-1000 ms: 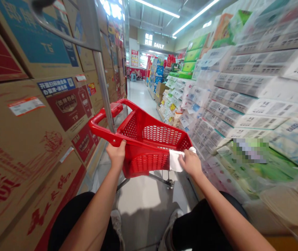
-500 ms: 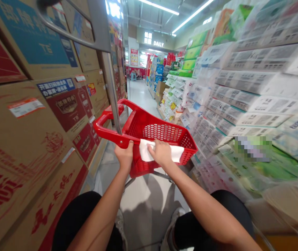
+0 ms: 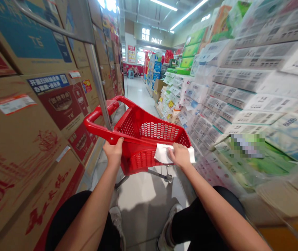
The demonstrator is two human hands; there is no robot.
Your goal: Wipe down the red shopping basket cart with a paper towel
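Observation:
A red plastic shopping cart [image 3: 149, 130] stands in a store aisle in front of me, its basket empty. My left hand [image 3: 113, 151] is closed around the cart's near rim at its left corner. My right hand [image 3: 179, 156] presses a white cloth [image 3: 163, 154] against the near rim toward its right corner, fingers curled over the cloth. My legs in black trousers and grey shoes show below.
Stacked brown cardboard boxes [image 3: 28, 115] wall the left side, with a grey metal pole [image 3: 96, 80] by the cart handle. Wrapped tissue packs [image 3: 243, 104] fill the shelves on the right. The pale floor aisle [image 3: 138, 94] runs ahead to more displays.
My right hand slid the white cloth along the near rim, from the right corner to the middle and back toward the right. The left hand kept its grip.

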